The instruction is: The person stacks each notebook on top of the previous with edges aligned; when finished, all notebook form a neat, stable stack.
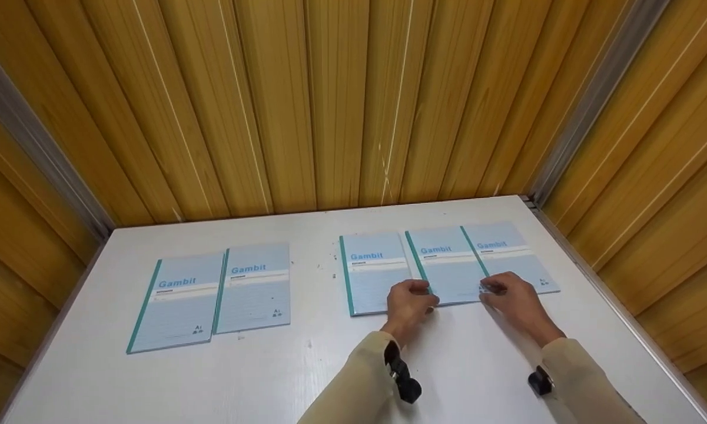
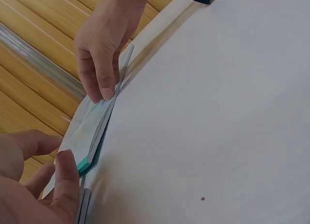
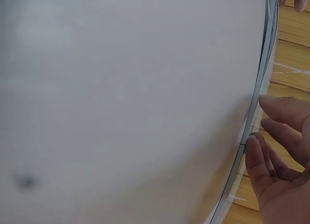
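Light-blue "Gambit" notebooks with green spines lie on the white table. In the head view my left hand (image 1: 409,309) is at the lower left corner of the middle notebook (image 1: 450,271) of the right-hand group, thumb and fingers apart beside its spine. My right hand (image 1: 518,303) touches around that notebook's lower right corner, where it meets the rightmost notebook (image 1: 506,247). Both wrist views show the fingertips at the notebook edges, thumb and fingers spread. The left notebook (image 1: 374,277) of this group lies partly beneath my left hand.
Two more notebooks, one at far left (image 1: 179,303) and another beside it (image 1: 253,288), lie side by side on the white table (image 1: 259,377). Wood-patterned panels (image 1: 335,106) wall in the back and sides. Black wrist devices (image 1: 409,388) sit at the beige sleeves.
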The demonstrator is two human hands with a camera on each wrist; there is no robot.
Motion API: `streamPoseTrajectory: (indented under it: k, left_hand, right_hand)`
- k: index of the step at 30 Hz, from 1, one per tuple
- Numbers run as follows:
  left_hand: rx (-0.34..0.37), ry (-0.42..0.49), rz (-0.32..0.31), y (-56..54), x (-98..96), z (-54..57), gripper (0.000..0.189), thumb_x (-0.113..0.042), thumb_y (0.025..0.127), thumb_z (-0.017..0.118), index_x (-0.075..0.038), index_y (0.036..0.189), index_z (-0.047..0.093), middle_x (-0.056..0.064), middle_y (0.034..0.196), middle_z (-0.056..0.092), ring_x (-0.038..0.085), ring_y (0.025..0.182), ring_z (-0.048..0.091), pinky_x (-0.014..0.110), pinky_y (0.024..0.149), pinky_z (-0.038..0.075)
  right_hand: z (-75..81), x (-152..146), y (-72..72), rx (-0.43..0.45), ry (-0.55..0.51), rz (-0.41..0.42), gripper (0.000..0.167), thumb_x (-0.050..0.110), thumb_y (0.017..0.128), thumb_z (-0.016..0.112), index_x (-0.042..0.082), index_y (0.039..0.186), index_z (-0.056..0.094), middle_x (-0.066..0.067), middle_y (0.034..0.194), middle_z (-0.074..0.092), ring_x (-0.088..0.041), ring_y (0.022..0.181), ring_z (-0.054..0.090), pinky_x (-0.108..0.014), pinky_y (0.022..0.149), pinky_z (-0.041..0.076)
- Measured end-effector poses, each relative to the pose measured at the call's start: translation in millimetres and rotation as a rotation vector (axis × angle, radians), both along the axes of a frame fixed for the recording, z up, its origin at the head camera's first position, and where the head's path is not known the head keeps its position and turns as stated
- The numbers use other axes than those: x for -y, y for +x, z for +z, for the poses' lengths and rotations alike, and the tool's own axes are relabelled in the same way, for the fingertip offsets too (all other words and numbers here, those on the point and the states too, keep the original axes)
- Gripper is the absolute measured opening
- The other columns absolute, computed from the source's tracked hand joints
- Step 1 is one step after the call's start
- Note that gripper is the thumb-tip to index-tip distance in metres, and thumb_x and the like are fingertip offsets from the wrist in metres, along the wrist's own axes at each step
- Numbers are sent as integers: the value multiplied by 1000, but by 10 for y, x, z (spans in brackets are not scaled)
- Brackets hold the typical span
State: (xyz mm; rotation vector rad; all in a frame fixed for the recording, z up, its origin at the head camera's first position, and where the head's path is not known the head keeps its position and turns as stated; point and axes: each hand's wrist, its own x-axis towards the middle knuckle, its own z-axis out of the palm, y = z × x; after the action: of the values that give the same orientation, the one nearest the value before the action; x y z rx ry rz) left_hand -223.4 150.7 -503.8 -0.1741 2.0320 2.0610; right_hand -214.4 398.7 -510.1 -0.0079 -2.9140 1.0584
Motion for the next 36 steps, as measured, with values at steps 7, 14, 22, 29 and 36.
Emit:
streamPoseTrajectory:
  k: [7, 14, 22, 29, 36]
  left_hand:
    - [-30, -40, 15, 13, -7, -20, 30, 0, 87, 83, -4, 115, 74, 2, 98, 71, 15, 89, 68, 30, 78, 60]
    - [-42, 0, 39, 3, -64, -68, 38, 9, 84, 79, 2, 120, 71, 6, 100, 73, 15, 89, 70, 29, 77, 60]
    - [-65, -20, 31, 21, -161, -75, 51, 3, 85, 82, 7, 133, 65, 2, 89, 71, 15, 78, 71, 31, 73, 61]
    - [-176, -56, 52, 69, -148, -79, 51, 9, 85, 73, 3, 136, 67, 1, 93, 67, 13, 77, 64, 27, 69, 57]
    - [-194, 112, 32, 64, -37, -33, 54, 13, 89, 66, -7, 140, 65, 3, 100, 63, 14, 78, 64, 28, 71, 58]
  right_hand:
    - [11, 2, -2, 18, -14, -3, 33, 9, 99, 75, -1, 130, 69, -21, 129, 63, -38, 119, 63, -55, 105, 51]
    - [30, 14, 22, -13, -15, 7, 30, 9, 98, 75, -2, 126, 71, -18, 124, 66, -35, 113, 64, -48, 99, 53]
    - [19, 11, 31, -8, -26, 2, 30, 10, 99, 75, 0, 128, 71, -18, 126, 67, -33, 114, 63, -47, 99, 52]
    - [-44, -10, 13, 21, -72, -1, 40, 17, 99, 77, -2, 134, 67, -18, 127, 66, -32, 114, 63, -45, 98, 52]
    - [-43, -23, -16, 13, -202, -7, 53, 24, 101, 76, 2, 146, 59, -21, 139, 64, -35, 122, 63, -30, 96, 51]
